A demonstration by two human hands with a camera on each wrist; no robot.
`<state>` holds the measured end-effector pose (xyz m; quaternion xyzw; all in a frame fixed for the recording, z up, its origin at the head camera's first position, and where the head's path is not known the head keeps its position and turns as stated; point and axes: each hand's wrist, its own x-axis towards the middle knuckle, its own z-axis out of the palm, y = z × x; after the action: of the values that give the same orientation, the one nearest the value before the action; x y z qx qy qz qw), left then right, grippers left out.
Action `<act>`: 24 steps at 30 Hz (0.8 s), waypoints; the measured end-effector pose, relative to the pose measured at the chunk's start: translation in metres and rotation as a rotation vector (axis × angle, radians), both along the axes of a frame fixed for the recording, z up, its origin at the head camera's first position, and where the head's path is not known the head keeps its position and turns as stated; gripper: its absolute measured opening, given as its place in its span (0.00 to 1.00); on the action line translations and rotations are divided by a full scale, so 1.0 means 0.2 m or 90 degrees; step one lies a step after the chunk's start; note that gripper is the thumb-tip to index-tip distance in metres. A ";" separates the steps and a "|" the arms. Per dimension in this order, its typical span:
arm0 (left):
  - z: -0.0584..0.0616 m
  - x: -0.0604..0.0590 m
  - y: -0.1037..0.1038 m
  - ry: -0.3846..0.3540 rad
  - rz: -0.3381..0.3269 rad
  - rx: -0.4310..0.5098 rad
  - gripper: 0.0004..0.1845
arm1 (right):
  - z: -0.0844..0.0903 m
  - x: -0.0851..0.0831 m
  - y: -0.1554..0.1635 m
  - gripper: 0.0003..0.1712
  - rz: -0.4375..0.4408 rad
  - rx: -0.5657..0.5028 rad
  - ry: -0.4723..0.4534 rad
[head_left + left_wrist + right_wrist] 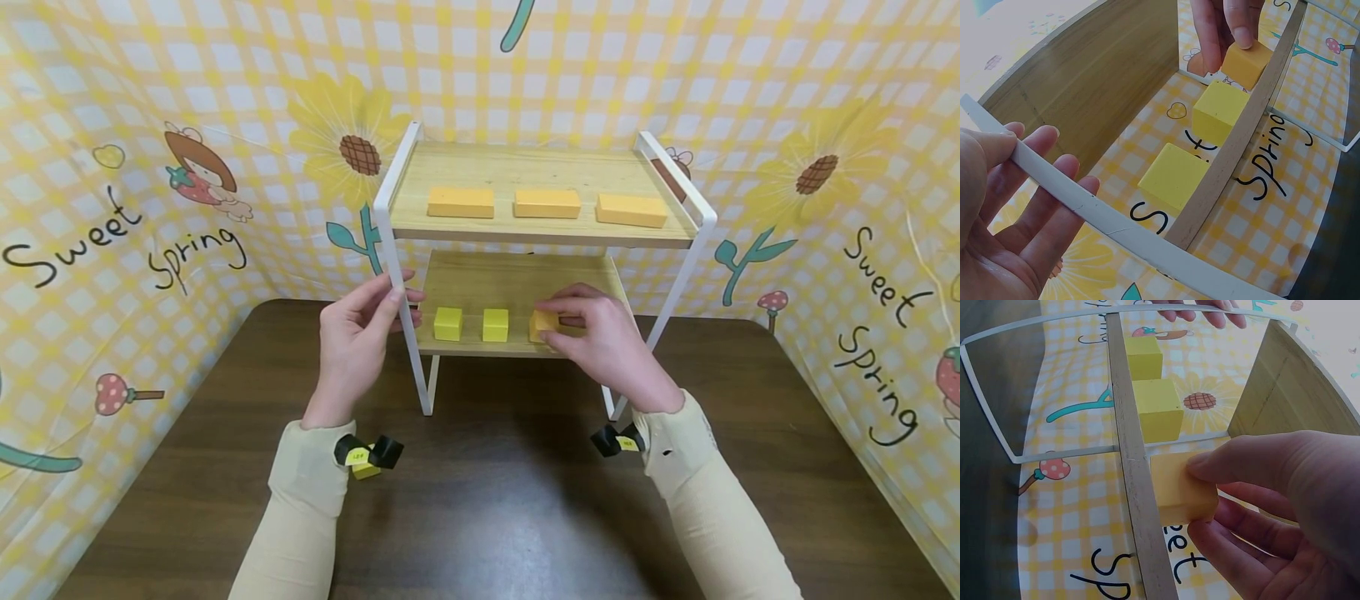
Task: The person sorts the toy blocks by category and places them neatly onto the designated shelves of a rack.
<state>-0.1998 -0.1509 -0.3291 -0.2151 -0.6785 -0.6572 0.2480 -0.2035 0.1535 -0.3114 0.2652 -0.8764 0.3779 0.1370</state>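
Observation:
A two-tier shelf with wooden boards and a white frame stands on the table. My left hand [351,333] holds the shelf's left white post [1094,209], thumb on one side and fingers behind it. On the lower board [517,283], my right hand [603,337] pinches an orange block [1182,487] between thumb and fingers, at the board's front edge. To its left sit two yellow cubes, one in the middle [495,325] and one nearer the left post [448,324]. The right fingers partly cover the orange block in the head view.
Three long orange blocks, left [461,203], middle [547,204] and right [631,211], lie in a row on the upper board [525,167]. Another yellow block [367,472] lies on the dark table [480,517], partly behind the left wrist strap. Checked cloth [247,100] surrounds the table's back and sides.

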 end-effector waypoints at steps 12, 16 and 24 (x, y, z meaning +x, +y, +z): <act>0.00 0.00 0.00 0.001 -0.003 -0.001 0.14 | -0.01 -0.02 0.00 0.16 0.002 0.000 -0.012; 0.00 0.00 0.00 0.000 -0.004 0.000 0.14 | -0.01 -0.02 -0.01 0.16 0.001 0.001 -0.012; 0.00 0.00 0.00 0.002 -0.002 0.000 0.13 | -0.01 0.01 0.00 0.20 -0.013 0.026 0.028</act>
<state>-0.2000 -0.1506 -0.3291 -0.2169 -0.6782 -0.6570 0.2479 -0.2019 0.1527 -0.3127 0.2672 -0.8835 0.3525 0.1544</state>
